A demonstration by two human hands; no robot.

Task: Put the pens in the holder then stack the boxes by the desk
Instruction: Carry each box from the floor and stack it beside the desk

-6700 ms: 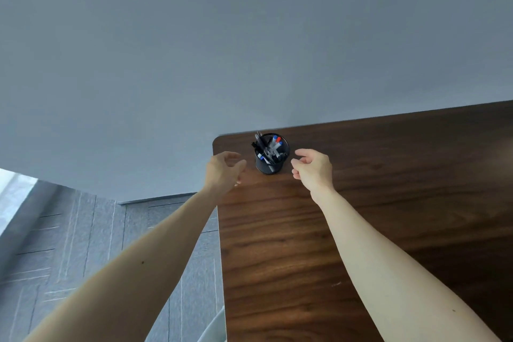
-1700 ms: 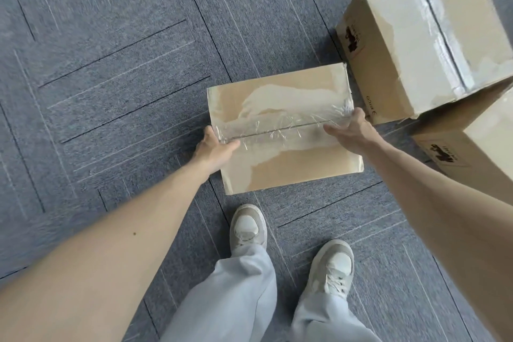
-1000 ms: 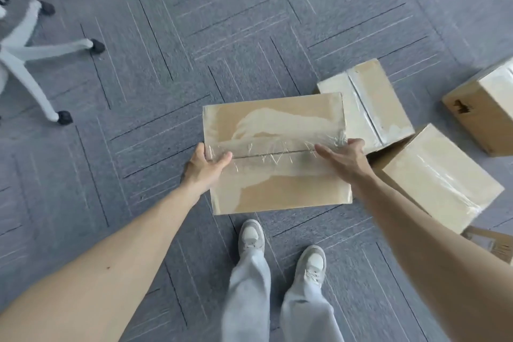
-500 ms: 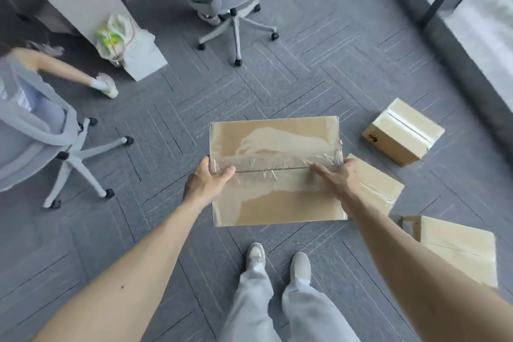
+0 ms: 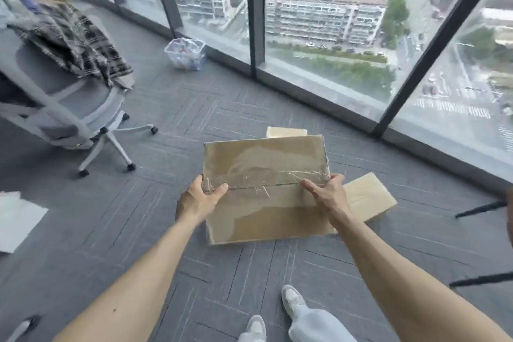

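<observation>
Stacking step: 1 taped box [image 5: 263, 164] is held above the carpet [image 5: 155, 230].
It is gripped at both side edges by the left hand [image 5: 198, 198] and right hand [image 5: 326, 194], thumbs on top; a 2nd box [image 5: 366, 197] lies beneath. A level carry to the desk, unseen here, is probably called for next.

The brown cardboard box [image 5: 266, 189] has paler patches and a glossy strip of clear tape [image 5: 266, 175]. The flat cardboard box [image 5: 366, 197] at right is lighter tan. The grey carpet floor [image 5: 166, 119] shows blocks of fine parallel lines. The checked cloth [image 5: 75, 41] at far left is black and white. The low shoes [image 5: 290, 300] are white.
</observation>
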